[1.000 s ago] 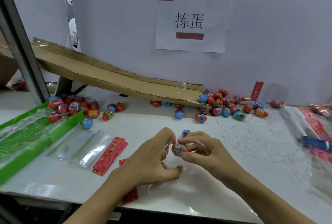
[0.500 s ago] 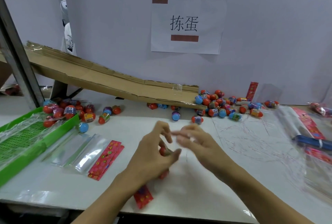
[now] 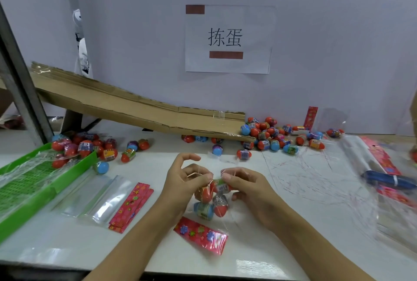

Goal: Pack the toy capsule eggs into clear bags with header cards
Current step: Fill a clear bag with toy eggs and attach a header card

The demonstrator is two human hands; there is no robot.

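Two hands meet over the middle of the white table [image 3: 158, 256], both pinching the open mouth of a clear bag [image 3: 222, 222]. The left hand [image 3: 182, 188] nips the film edge between thumb and curled fingers, its index finger raised free above. The right hand [image 3: 246, 187] pinches the opposite edge with thumb and fingertips, and a red capsule egg [image 3: 222, 185] sits at the bag's mouth just against its fingers. Inside the bag, below the hands, lie three more eggs: a red one [image 3: 205, 193], a blue-capped one [image 3: 203, 210] and a red-tipped one [image 3: 220, 205], touching each other. The bag's pink flowered header card [image 3: 200, 235] lies flat on the table at its near end.

Left of the hands lies a stack of empty clear bags [image 3: 99, 199] with pink header cards [image 3: 129, 207], beside a green plastic tray [image 3: 33, 188] draped with film. Behind, a cardboard chute [image 3: 135, 109] slopes down to the right, ending at a heap of loose eggs [image 3: 273, 135]; another cluster of eggs [image 3: 88, 146] sits near the tray's far corner. On the wall hangs a paper sign [image 3: 228, 39]. Far right lie more bags with pink cards [image 3: 376, 156] and a dark blue bundle [image 3: 388, 180].
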